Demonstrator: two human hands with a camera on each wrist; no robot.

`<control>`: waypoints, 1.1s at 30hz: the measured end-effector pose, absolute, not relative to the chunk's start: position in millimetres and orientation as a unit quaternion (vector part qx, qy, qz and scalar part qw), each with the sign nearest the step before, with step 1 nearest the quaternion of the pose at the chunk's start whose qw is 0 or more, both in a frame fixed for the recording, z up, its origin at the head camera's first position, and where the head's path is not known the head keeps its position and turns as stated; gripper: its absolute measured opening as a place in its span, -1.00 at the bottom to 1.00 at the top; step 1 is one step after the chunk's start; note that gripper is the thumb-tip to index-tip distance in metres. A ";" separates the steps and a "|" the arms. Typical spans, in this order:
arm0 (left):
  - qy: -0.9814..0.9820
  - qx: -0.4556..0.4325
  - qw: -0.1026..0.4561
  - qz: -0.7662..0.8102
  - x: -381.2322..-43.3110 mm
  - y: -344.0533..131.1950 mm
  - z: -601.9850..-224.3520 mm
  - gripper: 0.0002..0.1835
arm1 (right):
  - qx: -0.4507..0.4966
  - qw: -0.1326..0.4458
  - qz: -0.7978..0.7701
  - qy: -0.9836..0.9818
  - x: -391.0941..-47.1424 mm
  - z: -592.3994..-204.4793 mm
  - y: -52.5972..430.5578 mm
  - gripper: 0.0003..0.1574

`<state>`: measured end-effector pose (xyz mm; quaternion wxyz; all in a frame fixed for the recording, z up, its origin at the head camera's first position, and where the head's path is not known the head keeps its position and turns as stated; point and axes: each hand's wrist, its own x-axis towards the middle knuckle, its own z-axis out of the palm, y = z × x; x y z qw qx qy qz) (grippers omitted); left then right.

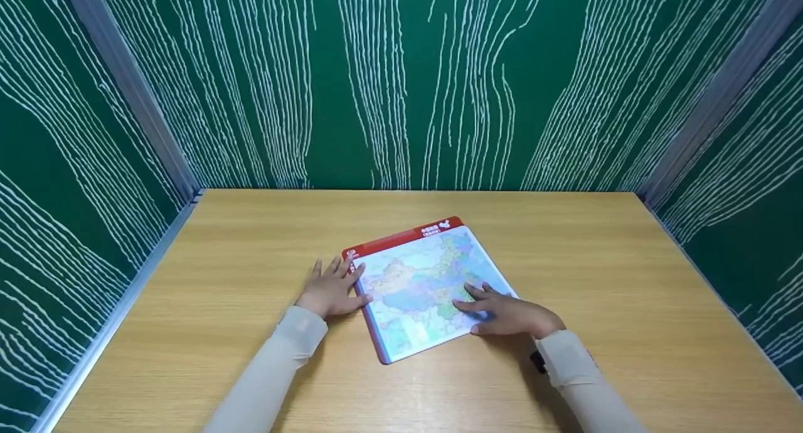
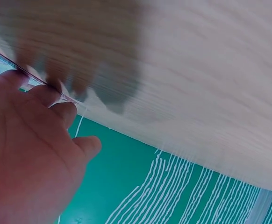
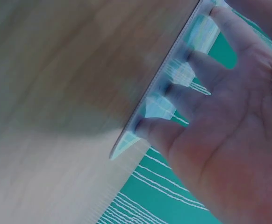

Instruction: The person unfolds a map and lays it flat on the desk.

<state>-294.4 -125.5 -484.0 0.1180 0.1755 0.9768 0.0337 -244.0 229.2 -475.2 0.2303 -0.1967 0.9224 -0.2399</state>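
Basically, map board [image 1: 408, 288] lies under spread, non-gripping fingers [image 1: 469, 305]: L hand [image 1: 329, 292] on L edge, R hand [image 1: 511, 315] on R side.

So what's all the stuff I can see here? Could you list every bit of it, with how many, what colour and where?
Map: 1, pastel colours with a red top band, askew on the table
Table: 1, light wood, under the map and hands
Panels: 3, green with white wavy lines, behind the table and at its left and right
Posts: 2, grey, at the back corners
Rail: 1 plainly seen, grey, along the table's left side
Small item: 1, black, by the right cuff; too small to identify
Sleeves: 2, off-white, on both arms
Left hand: 1, bare, at the map's left edge
Right hand: 1, bare, over the map's lower right part
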 end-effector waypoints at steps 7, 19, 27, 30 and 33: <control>0.975 0.186 0.109 0.044 -288.8 -124.6 -486.7 -0.18 | -0.217 0.239 -0.257 0.911 -252.4 -477.8 238.1 -0.29; 0.976 0.171 0.119 0.069 -283.7 -123.5 -486.1 -0.16 | -0.201 0.259 -0.267 0.906 -260.1 -475.7 242.2 -0.30; 0.977 0.161 0.127 0.065 -280.9 -121.1 -486.1 -0.13 | -0.203 0.255 -0.257 0.910 -264.7 -475.1 245.5 -0.31; 0.976 0.160 0.127 0.068 -279.9 -119.6 -484.7 -0.14 | -0.207 0.253 -0.260 0.909 -267.1 -475.2 247.0 -0.31; 0.976 0.159 0.130 0.071 -278.6 -118.4 -483.2 -0.14 | -0.210 0.253 -0.267 0.906 -269.6 -474.9 247.9 -0.30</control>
